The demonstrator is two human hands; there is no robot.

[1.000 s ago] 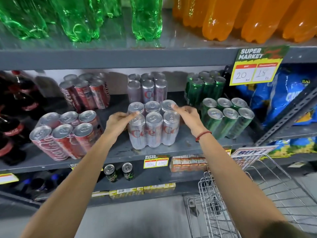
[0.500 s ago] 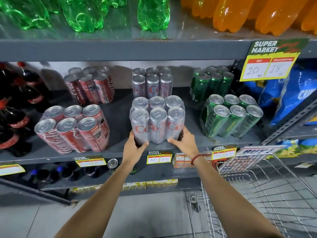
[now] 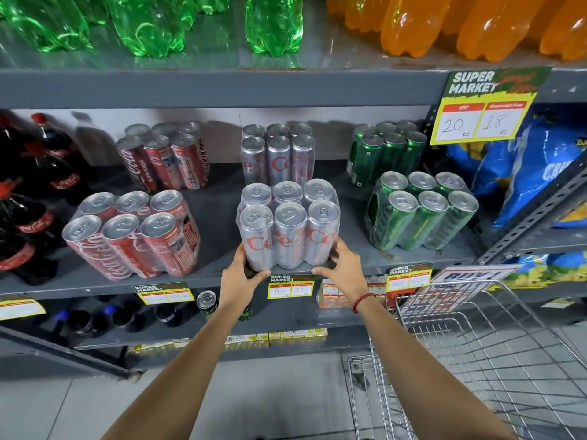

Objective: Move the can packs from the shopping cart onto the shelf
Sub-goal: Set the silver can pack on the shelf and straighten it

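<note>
A shrink-wrapped pack of silver cans [image 3: 287, 225] stands upright at the front of the grey middle shelf [image 3: 219, 258]. My left hand [image 3: 243, 274] grips its lower left corner and my right hand [image 3: 341, 265] grips its lower right corner, fingers against the wrap. A second silver pack [image 3: 278, 152] stands behind it. Red can packs [image 3: 131, 235] [image 3: 163, 155] are to the left and green can packs [image 3: 421, 211] [image 3: 386, 150] to the right. The wire shopping cart [image 3: 476, 360] at lower right shows no packs in its visible part.
Dark cola bottles [image 3: 28, 198] line the shelf's left end. Green bottles [image 3: 152, 23] and orange bottles [image 3: 444, 23] fill the shelf above. Blue snack bags [image 3: 524, 166] sit at right. Price tags hang on the shelf edges, and single cans [image 3: 206, 301] stand on the lower shelf.
My hands slid from the top of the silver pack down to its lower front corners. The pack stays on the shelf, and the view has shifted slightly.
</note>
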